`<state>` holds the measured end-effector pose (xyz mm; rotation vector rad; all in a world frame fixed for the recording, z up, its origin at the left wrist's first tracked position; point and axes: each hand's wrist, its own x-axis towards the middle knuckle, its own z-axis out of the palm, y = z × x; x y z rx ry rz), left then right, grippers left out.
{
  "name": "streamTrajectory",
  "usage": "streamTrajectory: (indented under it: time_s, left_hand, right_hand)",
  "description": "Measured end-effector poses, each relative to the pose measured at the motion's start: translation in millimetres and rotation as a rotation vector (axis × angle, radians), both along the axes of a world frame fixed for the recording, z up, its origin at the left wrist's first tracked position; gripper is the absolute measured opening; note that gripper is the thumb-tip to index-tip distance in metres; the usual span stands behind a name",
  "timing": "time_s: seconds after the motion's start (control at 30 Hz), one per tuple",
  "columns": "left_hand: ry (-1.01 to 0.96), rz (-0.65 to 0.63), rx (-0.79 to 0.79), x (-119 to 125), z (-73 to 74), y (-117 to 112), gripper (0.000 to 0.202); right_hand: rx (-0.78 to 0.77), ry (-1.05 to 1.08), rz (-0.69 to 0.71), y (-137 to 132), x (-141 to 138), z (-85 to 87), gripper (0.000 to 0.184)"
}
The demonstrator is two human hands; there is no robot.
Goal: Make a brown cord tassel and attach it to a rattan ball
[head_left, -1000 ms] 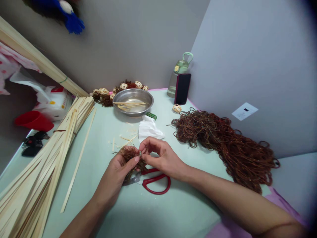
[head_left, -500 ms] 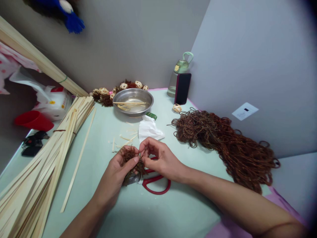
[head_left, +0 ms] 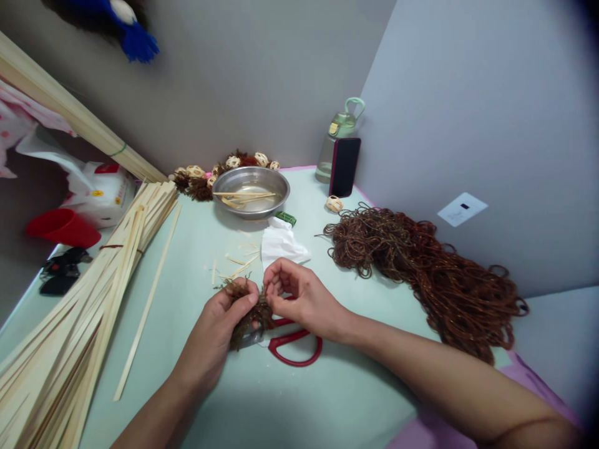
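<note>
A small frizzy tuft of brown yarn (head_left: 250, 315) is gripped between the thumb and fingers of my left hand (head_left: 224, 318). My right hand (head_left: 299, 296) pinches at the tuft's right side, thumb against fingertips; the strands in that pinch are too fine to make out well. Beneath both hands lie scissors with red handles (head_left: 297, 358), their blades partly covered by the tuft. Just beyond my right hand is a crumpled white tissue (head_left: 283, 244), with a small green wrapped bundle (head_left: 286, 217) at its top.
Long pale wooden strips (head_left: 88, 299) lie along the left. A metal bowl of water (head_left: 253, 209) holds a few strips. At the right is a heap of brown yarn (head_left: 421, 268). A phone (head_left: 345, 167) leans on a bottle (head_left: 327, 149), near a small woven ball (head_left: 334, 204).
My left thumb and fingers have shifted slightly over the tuft, which sits turned a little in the grip. My right hand stays pinched beside it. The other objects have not moved.
</note>
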<state>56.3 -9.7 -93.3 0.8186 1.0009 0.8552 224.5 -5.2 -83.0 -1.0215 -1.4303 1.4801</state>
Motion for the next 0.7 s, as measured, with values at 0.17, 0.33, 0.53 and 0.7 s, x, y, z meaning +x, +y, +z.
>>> streamTrajectory:
  time_s: [0.17,0.33,0.53,0.7]
  left_hand:
    - [-0.001,-0.083,0.001,0.2,-2.1,0.6,0.021]
    - [-0.012,-0.049,0.044,-1.3,0.6,0.3,0.019]
    - [-0.091,-0.013,0.116,-2.3,6.0,0.2,0.018]
    - [0.031,0.038,0.184,-1.4,1.2,1.2,0.016]
  right_hand:
    - [-0.011,0.029,-0.016,0.8,0.3,0.5,0.024]
    - [-0.024,0.042,-0.017,1.1,-0.2,-0.9,0.022]
    - [-0.084,0.108,0.0,1.1,-2.4,-6.4,0.022]
    - [-0.057,0.119,-0.099,2.3,-1.9,-2.7,0.019]
